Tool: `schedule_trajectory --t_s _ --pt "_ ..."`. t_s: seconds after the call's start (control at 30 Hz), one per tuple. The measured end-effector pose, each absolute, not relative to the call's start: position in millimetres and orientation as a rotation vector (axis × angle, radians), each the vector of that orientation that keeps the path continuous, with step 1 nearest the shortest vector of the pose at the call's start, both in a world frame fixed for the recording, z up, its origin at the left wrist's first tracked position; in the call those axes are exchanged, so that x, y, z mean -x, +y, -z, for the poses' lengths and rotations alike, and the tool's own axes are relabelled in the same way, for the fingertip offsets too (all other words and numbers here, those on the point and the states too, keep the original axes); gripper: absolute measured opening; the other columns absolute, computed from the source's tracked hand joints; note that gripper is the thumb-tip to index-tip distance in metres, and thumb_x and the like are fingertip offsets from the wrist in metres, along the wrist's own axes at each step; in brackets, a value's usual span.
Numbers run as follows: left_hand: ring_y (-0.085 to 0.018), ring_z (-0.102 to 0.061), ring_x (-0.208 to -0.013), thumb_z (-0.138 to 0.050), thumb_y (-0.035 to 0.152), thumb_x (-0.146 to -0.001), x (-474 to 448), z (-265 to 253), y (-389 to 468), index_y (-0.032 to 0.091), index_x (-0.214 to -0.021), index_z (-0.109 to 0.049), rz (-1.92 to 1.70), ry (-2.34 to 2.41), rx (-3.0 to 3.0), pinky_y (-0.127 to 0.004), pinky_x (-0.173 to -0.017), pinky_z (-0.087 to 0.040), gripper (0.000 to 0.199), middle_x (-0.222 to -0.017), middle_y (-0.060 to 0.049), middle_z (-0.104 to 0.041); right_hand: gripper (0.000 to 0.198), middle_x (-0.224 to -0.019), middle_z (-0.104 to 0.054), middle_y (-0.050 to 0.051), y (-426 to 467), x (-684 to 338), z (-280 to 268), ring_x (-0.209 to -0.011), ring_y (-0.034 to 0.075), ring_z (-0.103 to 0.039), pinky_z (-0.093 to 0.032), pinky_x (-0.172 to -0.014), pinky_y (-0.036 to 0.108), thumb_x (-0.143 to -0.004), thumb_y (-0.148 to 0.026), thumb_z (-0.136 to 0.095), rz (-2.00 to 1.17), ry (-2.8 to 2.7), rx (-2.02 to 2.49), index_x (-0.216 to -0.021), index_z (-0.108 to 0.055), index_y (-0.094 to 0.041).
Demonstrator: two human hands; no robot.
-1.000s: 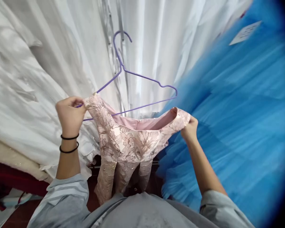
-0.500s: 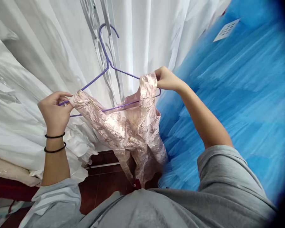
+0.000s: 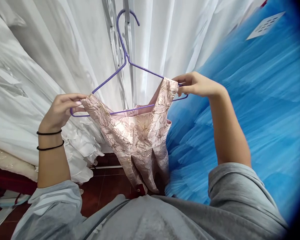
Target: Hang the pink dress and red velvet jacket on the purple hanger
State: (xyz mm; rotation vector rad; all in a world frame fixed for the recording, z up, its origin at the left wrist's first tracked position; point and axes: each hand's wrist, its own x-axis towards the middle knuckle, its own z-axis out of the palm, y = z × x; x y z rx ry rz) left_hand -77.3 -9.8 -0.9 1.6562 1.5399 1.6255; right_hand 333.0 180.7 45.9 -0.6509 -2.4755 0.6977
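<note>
A pink and gold brocade dress (image 3: 142,130) hangs by its shoulder straps on a purple hanger (image 3: 126,55), whose hook points up. My left hand (image 3: 62,108) pinches the dress's left strap, close to the hanger's left corner. On the other side, my right hand (image 3: 193,85) is closed at the right strap, fingers around the hanger's arm there. Both straps lie over the hanger's sloping arms, and its lower bar crosses the neckline. The skirt drops down toward the floor, its lower end partly hidden near my grey shirt.
White drapery and gowns (image 3: 22,83) fill the left and back. A metal stand (image 3: 128,66) rises behind the hanger. Blue tulle (image 3: 240,110) crowds the right, with a white card (image 3: 265,25) on it. Dark red floor tiles (image 3: 110,186) show below.
The hanger and dress have moved rightward in view, and the hook stands higher. My right hand has shifted outward from the strap's edge, showing more of the hanger's right end.
</note>
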Motion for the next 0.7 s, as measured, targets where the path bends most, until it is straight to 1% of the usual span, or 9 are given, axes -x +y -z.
schedule_trajectory --t_s 0.07,0.13,0.27,0.37,0.47,0.53,0.57,0.67,0.7 --pt "-0.015 -0.063 -0.076 -0.074 0.034 -0.07 76 3 -3 0.01 -0.088 -0.073 -1.735 1.664 -1.721 -0.032 -0.072 -0.055 0.03 -0.083 -0.005 -0.073 0.042 -0.064 -0.055 0.001 181 -328 -34 -0.055 0.007 -0.047 -0.033 -0.049 0.021 -0.078 -0.049 -0.068 -0.729 -2.343 0.631 -0.094 -0.068 -0.01" --pt "-0.011 -0.061 -0.069 -0.077 0.031 -0.069 73 7 7 0.008 -0.083 -0.072 -1.944 1.716 -1.771 -0.028 -0.069 -0.052 0.027 -0.075 -0.002 -0.071 0.042 -0.056 -0.049 -0.001 183 -320 -20 -0.048 0.006 -0.043 -0.03 -0.045 0.021 -0.079 -0.053 -0.068 -0.727 -2.143 0.63 -0.085 -0.069 -0.011" --pt "-0.009 -0.06 -0.068 -0.076 0.031 -0.068 68 15 25 0.008 -0.081 -0.072 -2.32 1.676 -1.612 -0.025 -0.068 -0.05 0.027 -0.075 -0.001 -0.071 0.042 -0.055 -0.049 -0.001 178 -306 2 -0.046 0.007 -0.043 -0.033 -0.043 0.021 -0.08 -0.057 -0.066 -0.678 -1.847 0.643 -0.084 -0.069 -0.015" --pt "-0.01 -0.061 -0.071 -0.072 0.035 -0.074 65 15 27 0.01 -0.083 -0.072 -2.312 1.768 -1.695 -0.026 -0.071 -0.051 0.027 -0.079 -0.002 -0.071 0.048 -0.055 -0.049 -0.001 167 -301 8 -0.046 0.007 -0.045 -0.035 -0.044 0.02 -0.08 -0.063 -0.063 -0.546 -1.859 0.647 -0.074 -0.066 -0.015" --pt "-0.014 -0.063 -0.075 -0.066 0.038 -0.081 61 9 23 0.014 -0.082 -0.073 -2.145 1.929 -1.951 -0.029 -0.077 -0.051 0.025 -0.078 -0.003 -0.07 0.055 -0.049 -0.045 -0.001 156 -298 11 -0.045 0.007 -0.042 -0.033 -0.045 0.02 -0.085 -0.065 -0.055 -0.393 -1.994 0.723 -0.061 -0.057 -0.015" --pt "-0.019 -0.064 -0.087 -0.06 0.038 -0.086 60 10 20 0.018 -0.088 -0.072 -2.009 2.089 -2.051 -0.035 -0.09 -0.049 0.024 -0.084 -0.004 -0.07 0.056 -0.047 -0.042 -0.001 150 -296 14 -0.044 0.006 -0.039 -0.029 -0.046 0.02 -0.089 -0.062 -0.051 -0.266 -2.0 0.785 -0.06 -0.055 -0.015" --pt "-0.022 -0.063 -0.098 -0.059 0.037 -0.086 58 15 18 0.019 -0.093 -0.071 -1.975 2.171 -2.057 -0.04 -0.099 -0.045 0.023 -0.091 -0.006 -0.069 0.053 -0.048 -0.043 -0.001 148 -294 16 -0.044 0.007 -0.038 -0.028 -0.046 0.021 -0.091 -0.059 -0.049 -0.197 -1.976 0.812 -0.062 -0.057 -0.015" --pt "-0.031 -0.039 -0.135 -0.062 0.033 -0.081 41 61 12 0.02 -0.106 -0.066 -2.052 2.271 -1.832 -0.053 -0.117 -0.021 0.028 -0.119 -0.013 -0.061 0.044 -0.056 -0.051 0.001 144 -291 23 -0.05 0.009 -0.045 -0.032 -0.051 0.022 -0.094 -0.051 -0.046 -0.005 -1.893 0.858 -0.078 -0.066 -0.015" --pt "-0.032 -0.034 -0.138 -0.062 0.031 -0.08 29 86 8 0.019 -0.103 -0.065 -2.083 2.211 -1.672 -0.055 -0.118 -0.017 0.026 -0.121 -0.014 -0.058 0.042 -0.062 -0.057 0.002 143 -290 26 -0.054 0.011 -0.049 -0.035 -0.054 0.023 -0.095 -0.049 -0.045 0.052 -1.871 0.864 -0.085 -0.068 -0.015"
